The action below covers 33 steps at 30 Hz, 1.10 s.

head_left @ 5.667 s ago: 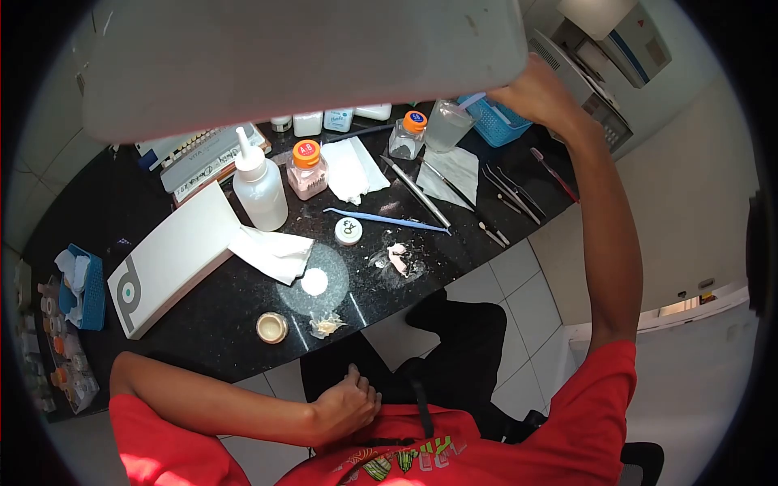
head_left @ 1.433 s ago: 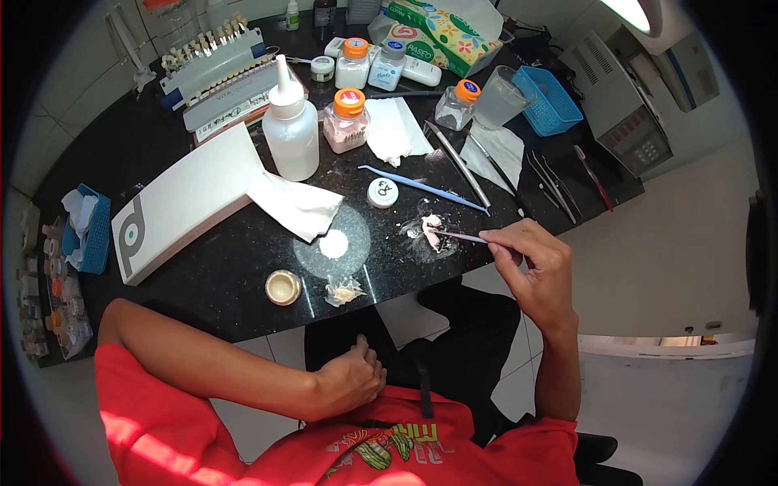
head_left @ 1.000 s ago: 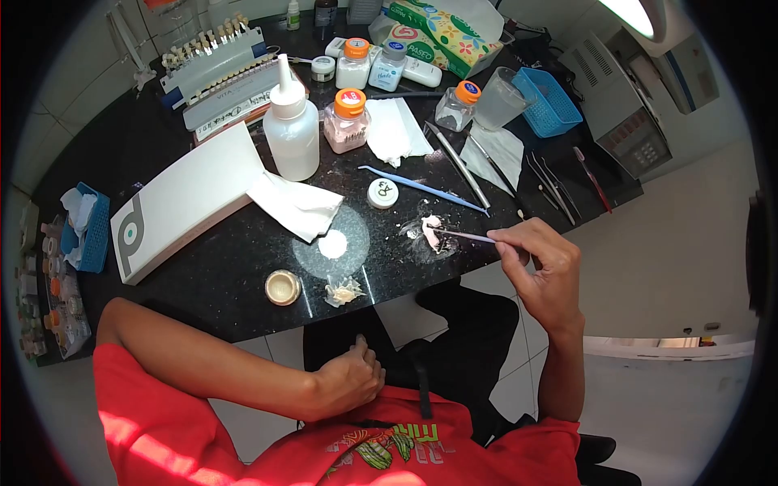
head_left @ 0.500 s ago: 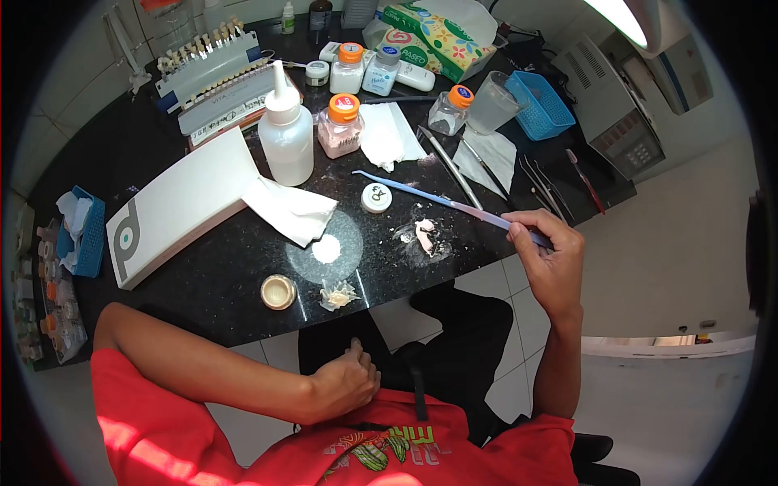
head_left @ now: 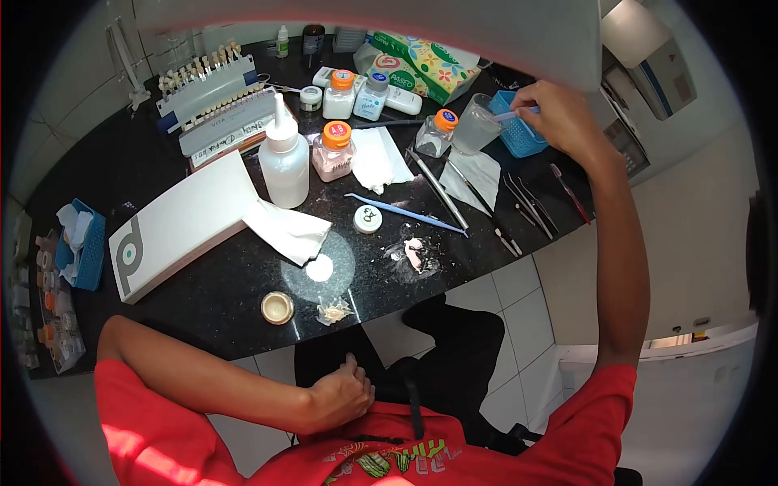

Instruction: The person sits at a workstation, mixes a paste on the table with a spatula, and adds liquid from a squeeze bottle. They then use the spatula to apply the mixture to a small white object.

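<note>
At the right back of the bench, my right hand (head_left: 563, 121) pinches a pale lavender stick (head_left: 515, 114), whose lower end points into the mouth of a cloudy clear cup (head_left: 476, 128). The cup stands beside a blue basket (head_left: 523, 139), partly behind my hand. In my lap, my left hand (head_left: 344, 393) rests with its fingers curled closed; nothing shows in it. A blue double-ended tool (head_left: 405, 215) lies on the black bench by a white-lidded jar (head_left: 367, 219). Close by is a pink-white lump (head_left: 414, 254) amid scattered powder.
An orange-capped jar (head_left: 438, 134) stands left of the cup. Metal tools (head_left: 531, 208) lie along the right edge. A white squeeze bottle (head_left: 285, 166), a long white box (head_left: 185, 227) and shade guides (head_left: 212, 93) occupy the left. A lamp (head_left: 389, 36) overhangs the top.
My right hand has moved up and away from me with the lavender stick, from the bench front to the cup. The blue tool stays on the bench. The view has shifted slightly.
</note>
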Each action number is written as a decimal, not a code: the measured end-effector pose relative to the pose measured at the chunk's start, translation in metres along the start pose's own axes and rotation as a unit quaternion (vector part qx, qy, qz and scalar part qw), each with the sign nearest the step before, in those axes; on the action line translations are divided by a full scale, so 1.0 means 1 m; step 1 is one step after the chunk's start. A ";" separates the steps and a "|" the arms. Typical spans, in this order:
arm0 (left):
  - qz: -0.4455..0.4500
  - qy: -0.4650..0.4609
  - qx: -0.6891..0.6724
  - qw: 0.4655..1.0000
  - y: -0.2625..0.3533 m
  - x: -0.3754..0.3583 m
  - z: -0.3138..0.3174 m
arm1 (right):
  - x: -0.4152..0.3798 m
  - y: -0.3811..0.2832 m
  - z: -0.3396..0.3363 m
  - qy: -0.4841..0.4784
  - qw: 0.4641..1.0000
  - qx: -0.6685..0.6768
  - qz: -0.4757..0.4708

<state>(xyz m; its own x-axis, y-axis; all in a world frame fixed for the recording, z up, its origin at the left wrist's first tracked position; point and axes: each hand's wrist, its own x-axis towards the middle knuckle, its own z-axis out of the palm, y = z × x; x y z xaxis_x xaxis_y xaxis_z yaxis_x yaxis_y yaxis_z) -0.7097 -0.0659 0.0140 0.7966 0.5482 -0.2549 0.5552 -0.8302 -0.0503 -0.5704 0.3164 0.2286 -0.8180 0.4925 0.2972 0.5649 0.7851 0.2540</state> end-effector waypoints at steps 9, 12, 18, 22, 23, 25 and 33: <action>-0.009 0.007 -0.005 1.000 0.005 0.002 0.007 | 0.007 -0.013 -0.010 -0.041 0.995 -0.087 0.023; -0.009 0.005 -0.006 1.000 0.005 0.002 0.007 | -0.006 -0.019 -0.022 0.028 0.995 -0.094 0.007; -0.009 -0.011 0.004 1.000 0.005 0.002 0.005 | -0.060 -0.051 -0.048 0.132 0.977 0.072 0.151; -0.001 -0.003 0.002 1.000 0.001 0.001 0.001 | -0.112 -0.085 -0.019 0.127 0.931 0.315 0.135; -0.003 -0.001 0.001 1.000 0.000 0.000 0.000 | -0.125 -0.096 -0.010 0.096 0.922 0.344 0.149; 0.000 -0.005 0.000 1.000 -0.001 -0.001 -0.003 | -0.144 -0.115 0.009 0.070 0.914 0.370 0.152; 0.009 -0.012 -0.002 1.000 -0.004 -0.001 -0.006 | -0.168 -0.146 0.045 0.105 0.921 0.365 0.090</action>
<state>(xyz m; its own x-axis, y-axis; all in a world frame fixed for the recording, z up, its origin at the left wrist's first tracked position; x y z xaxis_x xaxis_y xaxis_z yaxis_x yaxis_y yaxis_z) -0.7117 -0.0627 0.0204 0.8000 0.5313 -0.2787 0.5423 -0.8391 -0.0427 -0.5201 0.1363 0.1003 -0.6363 0.6155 0.4650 0.4029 0.7792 -0.4801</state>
